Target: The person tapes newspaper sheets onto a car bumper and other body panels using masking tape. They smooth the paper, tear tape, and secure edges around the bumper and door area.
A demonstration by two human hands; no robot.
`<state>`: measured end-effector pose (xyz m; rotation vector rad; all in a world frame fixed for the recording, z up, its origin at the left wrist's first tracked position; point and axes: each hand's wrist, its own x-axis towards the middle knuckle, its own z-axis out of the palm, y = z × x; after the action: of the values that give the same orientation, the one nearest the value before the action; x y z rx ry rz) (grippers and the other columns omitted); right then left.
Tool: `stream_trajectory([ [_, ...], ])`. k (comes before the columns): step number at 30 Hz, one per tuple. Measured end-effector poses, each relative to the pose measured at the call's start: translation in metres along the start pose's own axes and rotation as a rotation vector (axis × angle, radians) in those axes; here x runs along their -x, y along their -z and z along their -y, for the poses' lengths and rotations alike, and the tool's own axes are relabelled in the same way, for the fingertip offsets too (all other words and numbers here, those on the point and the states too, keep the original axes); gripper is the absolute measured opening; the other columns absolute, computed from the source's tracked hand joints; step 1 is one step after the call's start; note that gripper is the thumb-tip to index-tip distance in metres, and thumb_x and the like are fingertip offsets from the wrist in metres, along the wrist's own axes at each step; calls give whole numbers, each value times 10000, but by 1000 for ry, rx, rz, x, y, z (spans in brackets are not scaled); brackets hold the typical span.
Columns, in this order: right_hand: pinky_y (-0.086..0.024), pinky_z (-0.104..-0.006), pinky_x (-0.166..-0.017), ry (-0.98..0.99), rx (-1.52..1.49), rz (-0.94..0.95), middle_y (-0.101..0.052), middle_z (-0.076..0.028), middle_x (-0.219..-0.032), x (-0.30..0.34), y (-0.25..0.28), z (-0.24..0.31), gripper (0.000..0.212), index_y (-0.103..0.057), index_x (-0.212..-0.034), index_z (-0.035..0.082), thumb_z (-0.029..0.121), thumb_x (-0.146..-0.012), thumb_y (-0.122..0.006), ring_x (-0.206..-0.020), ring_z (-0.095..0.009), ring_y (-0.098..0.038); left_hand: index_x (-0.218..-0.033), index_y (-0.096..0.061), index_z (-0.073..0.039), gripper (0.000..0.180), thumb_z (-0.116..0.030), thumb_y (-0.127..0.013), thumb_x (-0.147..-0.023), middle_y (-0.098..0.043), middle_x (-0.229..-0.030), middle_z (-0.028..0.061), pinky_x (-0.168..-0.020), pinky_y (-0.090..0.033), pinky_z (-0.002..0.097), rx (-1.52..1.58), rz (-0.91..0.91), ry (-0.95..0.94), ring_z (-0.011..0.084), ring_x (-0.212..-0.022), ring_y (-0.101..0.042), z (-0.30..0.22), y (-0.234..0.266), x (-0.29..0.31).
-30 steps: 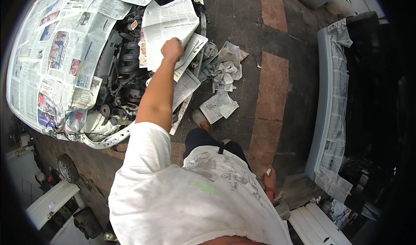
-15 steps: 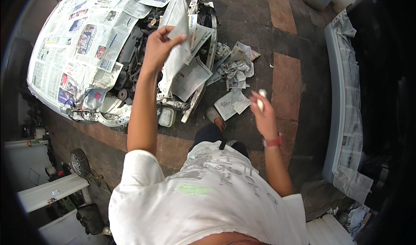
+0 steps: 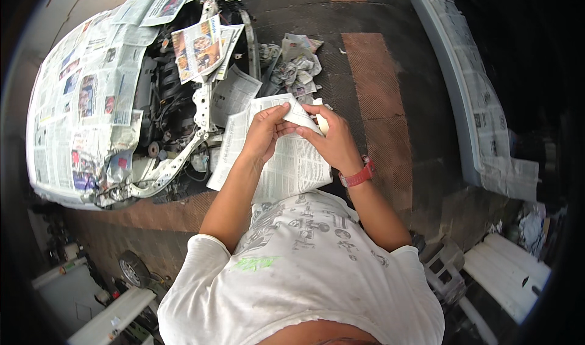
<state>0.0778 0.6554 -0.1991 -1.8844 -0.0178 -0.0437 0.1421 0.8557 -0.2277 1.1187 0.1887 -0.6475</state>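
Observation:
A newspaper sheet hangs in front of my shirt, its upper edge folded over at a corner. My left hand pinches that edge between thumb and fingers. At the folded corner, my right hand grips the same sheet. A small cream-coloured, roll-like object is also in the right hand, partly hidden by the fingers, so its kind is unclear. To the left stands a car with its front end stripped, its engine bay exposed and newspaper over much of its body.
More newspapers lie on the car's front frame. Crumpled newspaper sits on the tiled floor beyond my hands. A long grey panel edged with newspaper stands at the right. A wheel and white panels are near the bottom.
My left hand has brought a newspaper sheet from the car's front toward my body. My right hand has moved left to meet it at the sheet's edge. The view has shifted.

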Motion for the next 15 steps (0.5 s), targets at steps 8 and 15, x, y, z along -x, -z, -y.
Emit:
stream_trajectory([
  [8, -588, -360, -960, -76, 64, -93, -771, -143, -1284, 6, -12, 17, 517, -689, -1355, 6, 143, -900, -892, -1133, -220, -747, -1240, -731, 40, 526, -457, -712, -1067, -813, -1071, 143, -913, -630, 307, 93, 174, 172, 197, -972, -802, -20, 2, -8],
  [15, -602, -407, -857, -60, 293, -140, -751, -158, -1249, -1, -50, 57, 521, -684, -1352, 23, 213, -909, -882, -1053, -317, -758, -1098, -787, -106, 407, -501, -791, -1001, -803, -983, 40, -853, -569, 258, -198, 209, 161, 125, -891, -773, -44, 37, -22],
])
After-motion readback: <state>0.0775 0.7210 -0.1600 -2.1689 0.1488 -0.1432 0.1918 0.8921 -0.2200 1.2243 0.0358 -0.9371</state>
